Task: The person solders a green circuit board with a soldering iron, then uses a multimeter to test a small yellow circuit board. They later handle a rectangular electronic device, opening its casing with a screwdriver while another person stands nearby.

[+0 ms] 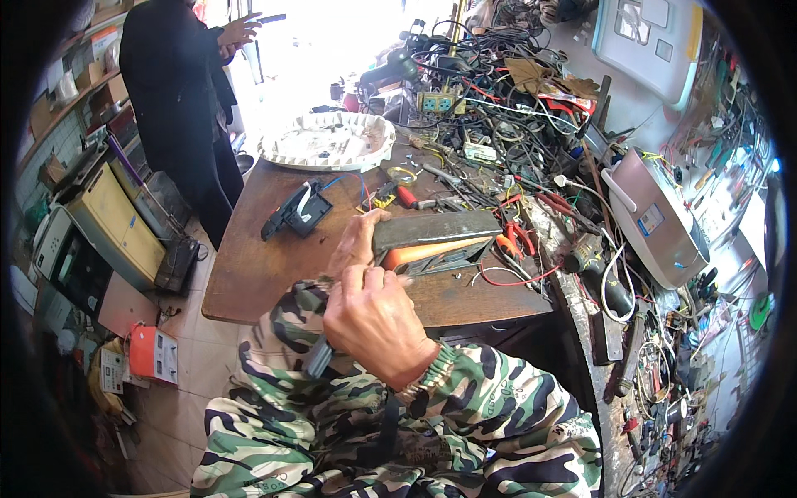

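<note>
My left hand (pixel 355 242) grips the near left end of a dark rectangular casing (pixel 444 231), tilted up over the wooden bench, with an orange part (pixel 427 252) and black ribs showing along its lower side. My right hand (pixel 378 319) is closed in front of it, knuckles up, close to the casing's left end. Out of the bottom of that fist sticks a grey, bar-shaped handle (pixel 318 357); its other end is hidden. Farther left on the bench lies a black plastic part (pixel 297 211) with a white strip and thin blue and red wires.
A red-handled tool (pixel 407 197) and a dirty white round tray (pixel 330 141) lie beyond the casing. Heaped cables and tools (pixel 498 116) crowd the right and back, with red-handled pliers (pixel 516 238) beside the casing. A person in dark clothes (pixel 176 108) stands at far left.
</note>
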`<state>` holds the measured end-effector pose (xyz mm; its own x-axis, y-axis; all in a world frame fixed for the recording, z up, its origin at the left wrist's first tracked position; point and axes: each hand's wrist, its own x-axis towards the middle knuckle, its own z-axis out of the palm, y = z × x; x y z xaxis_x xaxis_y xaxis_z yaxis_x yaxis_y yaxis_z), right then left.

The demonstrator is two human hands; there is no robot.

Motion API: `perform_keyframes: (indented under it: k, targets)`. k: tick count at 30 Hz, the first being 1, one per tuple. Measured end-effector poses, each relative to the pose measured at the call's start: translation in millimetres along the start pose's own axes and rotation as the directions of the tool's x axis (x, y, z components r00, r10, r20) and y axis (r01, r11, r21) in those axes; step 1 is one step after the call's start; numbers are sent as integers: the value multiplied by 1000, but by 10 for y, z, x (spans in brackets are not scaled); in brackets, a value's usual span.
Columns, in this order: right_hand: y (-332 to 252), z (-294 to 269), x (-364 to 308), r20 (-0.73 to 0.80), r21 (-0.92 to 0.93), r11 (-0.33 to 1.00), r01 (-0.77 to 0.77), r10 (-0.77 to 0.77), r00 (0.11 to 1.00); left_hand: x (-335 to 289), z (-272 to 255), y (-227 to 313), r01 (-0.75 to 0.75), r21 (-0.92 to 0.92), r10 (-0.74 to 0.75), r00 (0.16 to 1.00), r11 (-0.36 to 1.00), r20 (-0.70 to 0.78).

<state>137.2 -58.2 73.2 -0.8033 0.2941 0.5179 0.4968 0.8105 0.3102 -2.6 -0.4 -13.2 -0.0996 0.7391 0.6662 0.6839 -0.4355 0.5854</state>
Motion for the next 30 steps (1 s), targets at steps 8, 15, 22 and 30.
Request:
perform_keyframes:
  k: [8,15,22,30]
  targets:
    - [243,188,-463,-172,343,939,33,28,985,794,-618,-140,459,-379,-87,721,804,687]
    - [356,365,-729,-327,448,890,82,78,942,1507,296,425,170,230,-262,201,958,944]
    - [552,593,-1056,-430,515,842,160,92,898,1456,461,250,309,28,-69,123,951,990]
    - [619,640,-1117,-474,579,780,237,86,876,1299,277,419,304,59,-155,303,951,940]
